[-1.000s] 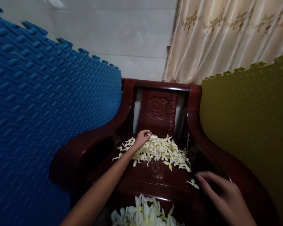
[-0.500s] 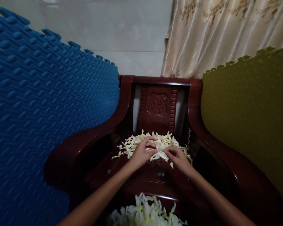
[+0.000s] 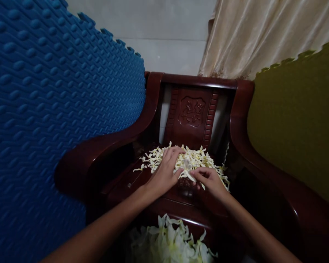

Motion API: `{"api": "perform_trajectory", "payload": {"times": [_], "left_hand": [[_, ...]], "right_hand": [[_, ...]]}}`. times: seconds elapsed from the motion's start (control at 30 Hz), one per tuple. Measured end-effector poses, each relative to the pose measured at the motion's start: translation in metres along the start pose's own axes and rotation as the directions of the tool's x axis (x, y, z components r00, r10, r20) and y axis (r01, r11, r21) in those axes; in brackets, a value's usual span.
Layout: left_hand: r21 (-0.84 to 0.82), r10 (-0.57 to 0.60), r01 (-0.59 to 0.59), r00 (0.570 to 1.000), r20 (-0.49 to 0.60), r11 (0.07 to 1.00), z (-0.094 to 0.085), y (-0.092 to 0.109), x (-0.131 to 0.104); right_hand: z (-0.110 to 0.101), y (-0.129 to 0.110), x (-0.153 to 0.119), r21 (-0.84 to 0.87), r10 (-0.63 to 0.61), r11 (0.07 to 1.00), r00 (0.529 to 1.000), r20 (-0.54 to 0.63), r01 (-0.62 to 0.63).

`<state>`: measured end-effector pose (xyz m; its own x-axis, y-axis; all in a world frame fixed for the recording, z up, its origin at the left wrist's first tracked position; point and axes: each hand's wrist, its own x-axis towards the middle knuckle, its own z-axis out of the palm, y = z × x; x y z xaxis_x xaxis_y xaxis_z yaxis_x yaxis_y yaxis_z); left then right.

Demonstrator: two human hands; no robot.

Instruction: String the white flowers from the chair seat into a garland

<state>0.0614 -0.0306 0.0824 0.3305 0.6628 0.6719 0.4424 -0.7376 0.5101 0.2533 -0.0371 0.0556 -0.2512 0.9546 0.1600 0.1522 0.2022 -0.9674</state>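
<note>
Over the seat of a dark red wooden chair, my right hand (image 3: 210, 182) pinches a white flower (image 3: 186, 171) by its petals. My left hand (image 3: 166, 171) is beside that flower, with its fingers stretched out and its thumb apart, near the flower's left side. Beneath and behind both hands spreads a pile of loose cream-white flowers (image 3: 203, 157) with narrow petals. A thick bunch of similar white flowers (image 3: 172, 241) shows at the bottom, close to me; how it is held together is hidden.
The wooden chair (image 3: 199, 79) has a carved back and curved armrests. A blue textured foam mat (image 3: 71, 84) stands along the left, an olive-green one (image 3: 296, 109) along the right. A thin pale line with a small round end (image 3: 129, 185) lies on the seat. A beige curtain (image 3: 244, 40) hangs behind.
My left fingers have straightened and spread from their curl around the flower. My right hand keeps its pinch. The view has shifted, moving the chair up and slightly right in the picture.
</note>
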Motion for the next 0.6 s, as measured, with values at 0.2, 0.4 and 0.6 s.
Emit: {"api": "perform_trajectory", "payload": {"times": [0.2, 0.4, 0.6], "left_hand": [[0.017, 0.197, -0.224, 0.889, 0.413, 0.974, -0.013, 0.009, -0.006], [-0.094, 0.104, -0.075, 0.930, 0.352, 0.993, -0.004, -0.003, -0.006], [-0.373, -0.204, 0.326, 0.921, 0.331, 0.869, 0.000, 0.001, 0.004]], "right_hand": [[0.001, 0.004, 0.000, 0.054, 0.020, 0.998, 0.997, 0.072, -0.024], [0.006, -0.001, -0.009, 0.181, 0.020, 0.982, 0.989, 0.145, -0.046], [-0.002, -0.013, -0.015, 0.119, -0.091, 0.990, 0.989, 0.118, 0.077]]}}
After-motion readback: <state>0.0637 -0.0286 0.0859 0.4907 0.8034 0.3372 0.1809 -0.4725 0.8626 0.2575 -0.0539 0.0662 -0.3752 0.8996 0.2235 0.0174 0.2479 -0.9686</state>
